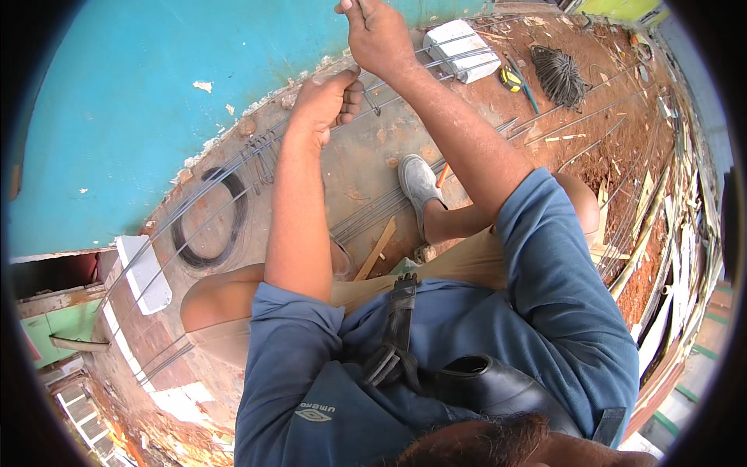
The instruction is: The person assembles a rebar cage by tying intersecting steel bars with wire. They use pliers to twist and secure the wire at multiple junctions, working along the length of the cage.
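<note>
Both my arms reach forward over long thin steel rods (184, 207) that run from the lower left to the upper right. My left hand (323, 105) is closed, with curled fingers and the thumb laid over them, beside the rods. Whatever it grips is hidden. Farther forward, my right hand (377, 39) is closed in a pinch near the top edge. What lies between its fingers cannot be made out. Just right of my left hand, a bent wire stirrup (375, 101) hangs on the rods. Several more stirrups (258, 162) are bunched on them to the left.
A white block (463, 50) and a white slab (145, 274) lie under the rods. A black wire coil (185, 247) rests at left. At right are a yellow tape measure (510, 79), a blue-handled tool (527, 92) and a dark wire bundle (559, 76). A turquoise wall (179, 86) borders the far side.
</note>
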The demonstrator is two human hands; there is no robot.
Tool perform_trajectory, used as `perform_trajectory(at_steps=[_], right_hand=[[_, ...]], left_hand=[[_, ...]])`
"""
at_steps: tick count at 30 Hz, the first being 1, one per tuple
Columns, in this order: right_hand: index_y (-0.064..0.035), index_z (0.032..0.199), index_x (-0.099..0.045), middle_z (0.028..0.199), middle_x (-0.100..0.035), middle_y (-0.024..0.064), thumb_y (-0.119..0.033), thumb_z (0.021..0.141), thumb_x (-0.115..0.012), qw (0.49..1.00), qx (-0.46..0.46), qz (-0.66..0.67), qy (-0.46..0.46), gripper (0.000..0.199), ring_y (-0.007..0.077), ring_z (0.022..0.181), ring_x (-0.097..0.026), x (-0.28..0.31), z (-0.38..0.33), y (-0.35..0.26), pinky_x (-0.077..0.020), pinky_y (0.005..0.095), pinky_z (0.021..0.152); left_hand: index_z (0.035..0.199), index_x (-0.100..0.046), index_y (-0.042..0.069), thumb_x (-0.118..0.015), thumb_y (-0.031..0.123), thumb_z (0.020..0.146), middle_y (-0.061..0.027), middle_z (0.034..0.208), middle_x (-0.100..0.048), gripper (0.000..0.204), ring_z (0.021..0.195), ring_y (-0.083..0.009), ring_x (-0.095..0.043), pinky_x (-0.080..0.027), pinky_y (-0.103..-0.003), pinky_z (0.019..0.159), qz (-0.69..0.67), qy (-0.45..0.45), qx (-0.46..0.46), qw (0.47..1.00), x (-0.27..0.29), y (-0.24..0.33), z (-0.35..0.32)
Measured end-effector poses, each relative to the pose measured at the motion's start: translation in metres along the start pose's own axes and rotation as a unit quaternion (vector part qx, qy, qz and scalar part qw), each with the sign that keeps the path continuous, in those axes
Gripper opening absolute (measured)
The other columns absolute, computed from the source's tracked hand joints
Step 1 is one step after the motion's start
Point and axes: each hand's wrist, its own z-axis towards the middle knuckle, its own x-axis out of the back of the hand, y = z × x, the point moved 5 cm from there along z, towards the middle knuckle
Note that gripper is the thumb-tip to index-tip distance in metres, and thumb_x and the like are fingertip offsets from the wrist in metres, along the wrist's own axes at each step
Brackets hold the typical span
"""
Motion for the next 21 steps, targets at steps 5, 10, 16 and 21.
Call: perform_trajectory(at_steps=[5,10,16,21], right_hand=[[-0.0058,0.106,-0.067,0.086,-0.075,0.0224,-0.037,0.115,-0.050,0.973,-0.098,-0.153,-0.144,0.037,0.0478,0.086,-0.074,-0.018,-0.042,0.031,-0.0563,0.0602,0.077],[-0.0042,0.107,-0.066,0.090,-0.075,0.0253,-0.036,0.114,-0.053,0.974,-0.107,-0.113,-0.163,0.035,0.0497,0.090,-0.073,-0.034,-0.060,0.024,-0.0554,0.0611,0.079],[-0.0017,0.105,-0.067,0.097,-0.075,0.0279,-0.033,0.113,-0.052,0.984,-0.094,-0.021,-0.152,0.036,0.0504,0.097,-0.072,-0.046,-0.058,0.027,-0.0554,0.0611,0.082],[0.0002,0.106,-0.068,0.100,-0.075,0.0285,-0.032,0.114,-0.051,0.975,-0.097,-0.037,-0.198,0.038,0.0499,0.098,-0.072,-0.049,-0.058,0.017,-0.0560,0.0602,0.084]], left_hand=[[0.121,-0.079,0.002,-0.078,0.035,0.103,-0.0059,0.106,-0.077,0.037,0.094,-0.0133,-0.067,-0.053,-0.031,0.079,0.079,0.116,-0.161,0.977,0.033,0.000,0.018],[0.132,-0.078,0.002,-0.083,0.028,0.100,-0.0057,0.113,-0.078,0.041,0.101,-0.0137,-0.068,-0.053,-0.031,0.084,-0.045,0.085,-0.318,0.943,0.032,0.021,0.010],[0.128,-0.080,0.003,-0.086,0.028,0.099,-0.0038,0.116,-0.079,0.038,0.105,-0.0120,-0.067,-0.051,-0.031,0.085,-0.097,0.077,-0.301,0.946,0.032,0.003,0.029],[0.122,-0.081,0.001,-0.080,0.024,0.104,-0.0028,0.110,-0.079,0.029,0.103,-0.0118,-0.066,-0.051,-0.031,0.086,-0.112,0.107,-0.393,0.906,0.034,0.005,0.028]])
